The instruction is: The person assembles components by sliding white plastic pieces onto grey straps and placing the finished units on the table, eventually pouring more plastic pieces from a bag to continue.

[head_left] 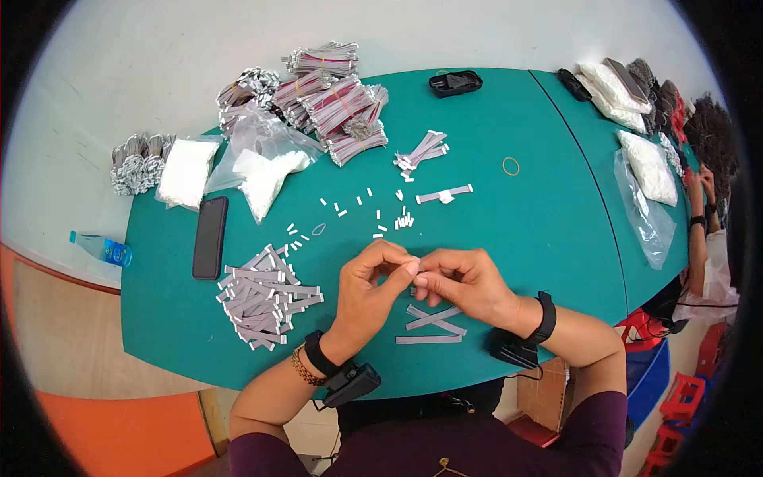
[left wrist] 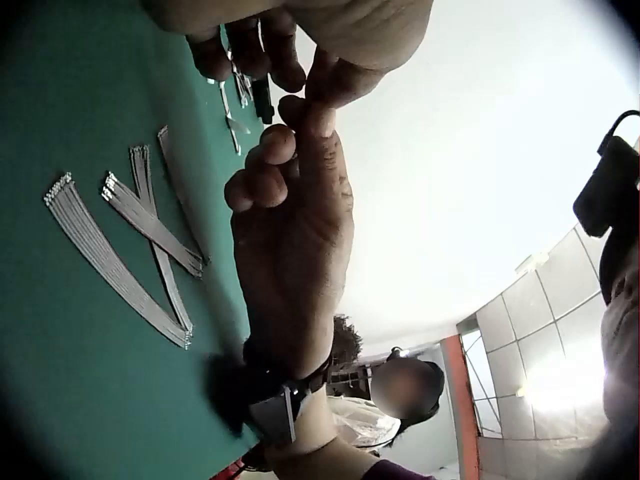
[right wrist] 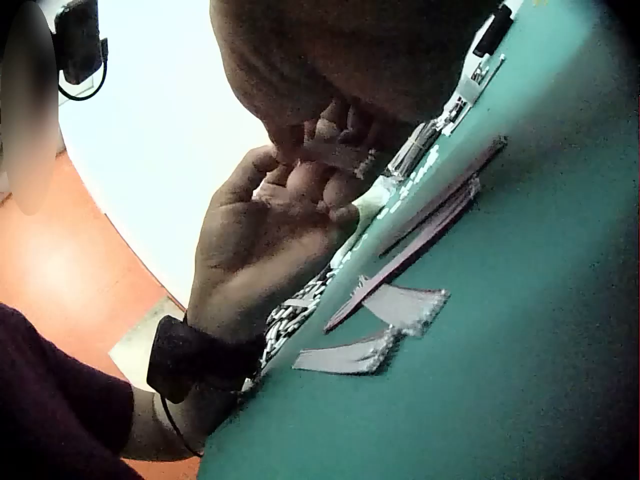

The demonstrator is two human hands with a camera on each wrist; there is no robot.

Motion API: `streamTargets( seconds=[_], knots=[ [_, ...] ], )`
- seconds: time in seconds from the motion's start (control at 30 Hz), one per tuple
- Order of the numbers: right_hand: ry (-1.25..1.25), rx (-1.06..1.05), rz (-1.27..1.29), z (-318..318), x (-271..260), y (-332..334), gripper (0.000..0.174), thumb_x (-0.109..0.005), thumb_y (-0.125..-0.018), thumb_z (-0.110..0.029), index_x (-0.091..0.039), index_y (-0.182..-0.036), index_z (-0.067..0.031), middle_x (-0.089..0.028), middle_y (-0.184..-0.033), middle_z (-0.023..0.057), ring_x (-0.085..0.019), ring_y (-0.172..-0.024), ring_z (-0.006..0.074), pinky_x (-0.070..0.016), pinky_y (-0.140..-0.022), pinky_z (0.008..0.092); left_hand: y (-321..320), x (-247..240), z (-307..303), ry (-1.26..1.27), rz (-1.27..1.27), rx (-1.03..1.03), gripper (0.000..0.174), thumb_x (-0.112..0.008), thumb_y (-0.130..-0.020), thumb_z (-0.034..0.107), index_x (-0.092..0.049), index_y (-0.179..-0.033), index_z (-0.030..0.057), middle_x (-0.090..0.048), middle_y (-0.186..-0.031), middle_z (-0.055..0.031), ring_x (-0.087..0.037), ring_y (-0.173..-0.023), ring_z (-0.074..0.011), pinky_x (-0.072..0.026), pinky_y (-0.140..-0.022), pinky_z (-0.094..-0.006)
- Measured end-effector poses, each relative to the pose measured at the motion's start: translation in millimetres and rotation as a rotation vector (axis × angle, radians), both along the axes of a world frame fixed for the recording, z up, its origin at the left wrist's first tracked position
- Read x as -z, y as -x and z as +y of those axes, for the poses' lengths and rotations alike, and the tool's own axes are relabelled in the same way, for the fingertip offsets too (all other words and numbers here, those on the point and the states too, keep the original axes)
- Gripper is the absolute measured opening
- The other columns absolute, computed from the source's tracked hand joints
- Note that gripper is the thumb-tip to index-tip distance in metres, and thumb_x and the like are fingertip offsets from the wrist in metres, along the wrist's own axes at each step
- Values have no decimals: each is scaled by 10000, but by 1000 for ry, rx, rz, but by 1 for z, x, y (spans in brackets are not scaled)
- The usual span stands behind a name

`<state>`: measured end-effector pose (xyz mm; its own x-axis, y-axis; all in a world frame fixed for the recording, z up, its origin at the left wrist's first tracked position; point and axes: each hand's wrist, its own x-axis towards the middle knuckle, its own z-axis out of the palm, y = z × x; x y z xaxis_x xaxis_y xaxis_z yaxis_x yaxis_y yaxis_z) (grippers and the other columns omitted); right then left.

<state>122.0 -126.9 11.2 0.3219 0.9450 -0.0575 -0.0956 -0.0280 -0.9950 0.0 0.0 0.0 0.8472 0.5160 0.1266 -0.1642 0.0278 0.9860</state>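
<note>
My left hand [head_left: 369, 290] and right hand [head_left: 477, 286] meet fingertip to fingertip above the green table [head_left: 540, 230]. Between them, in the right wrist view, a short grey strip [right wrist: 340, 155] shows, pinched by the fingers; its far part is hidden. The left wrist view shows the right hand [left wrist: 295, 230] with thumb and forefinger together. Just below the hands lie several flat grey ribbon strips [head_left: 429, 339], two of them crossed. A heap of grey strips with white ends [head_left: 262, 298] lies left of my left hand.
Small white pieces [head_left: 378, 215] are scattered beyond the hands, near a strip stack [head_left: 429, 147]. Farther back are bundled strips [head_left: 338, 103] and white-filled bags [head_left: 188, 171]. A phone [head_left: 210, 238] lies left, a black case [head_left: 455, 83] at the back. Another person's arms [head_left: 697, 230] show at right.
</note>
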Motion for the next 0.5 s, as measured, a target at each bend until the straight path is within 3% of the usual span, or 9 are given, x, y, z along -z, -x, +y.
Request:
streamTargets(
  seconds=[0.17, 0.27, 0.37, 0.4, 0.5],
  knots=[
    [25, 13, 27, -1, 1, 1, 153, -565, -914, -139, -642, -860, -19, -619, -705, -6, -514, -588, 28, -417, -513, 182, 1, -3, 1, 137, 7, 80, 44, -616, -851, 65, -620, -853, 21, -599, -829, -31, -556, -747, -80, -440, -679, -229],
    [15, 28, 40, 0, -1, -3, 151, -567, -912, -140, -641, -859, -20, -623, -706, -1, -515, -587, 25, -418, -511, 180, -3, -7, 10, 65, 95, 132, 65, -616, -856, 83, -629, -881, 24, -611, -859, -29, -553, -752, -80, -442, -686, -237],
    [57, 57, 90, 1, -1, -8, 143, -570, -909, -139, -645, -857, -29, -627, -709, 1, -511, -582, 21, -422, -511, 178, -7, -9, 30, -198, 151, -25, 99, -612, -864, 102, -635, -925, 28, -627, -906, -32, -551, -775, -84, -445, -700, -247],
    [51, 64, 107, 2, 1, -9, 141, -579, -905, -141, -647, -862, -25, -630, -706, 6, -512, -577, 23, -417, -508, 172, -9, -6, 41, -386, 136, -80, 172, -624, -848, 87, -631, -1009, 27, -626, -884, -24, -572, -805, -109, -452, -736, -245],
    [47, 73, 137, 2, 3, -9, 141, -596, -896, -146, -649, -873, -17, -635, -698, 15, -516, -569, 26, -407, -501, 159, -11, -5, 53, -790, 283, -218, 201, -663, -778, 45, -644, -977, 57, -614, -849, -34, -549, -789, -157, -441, -702, -278]
  ],
)
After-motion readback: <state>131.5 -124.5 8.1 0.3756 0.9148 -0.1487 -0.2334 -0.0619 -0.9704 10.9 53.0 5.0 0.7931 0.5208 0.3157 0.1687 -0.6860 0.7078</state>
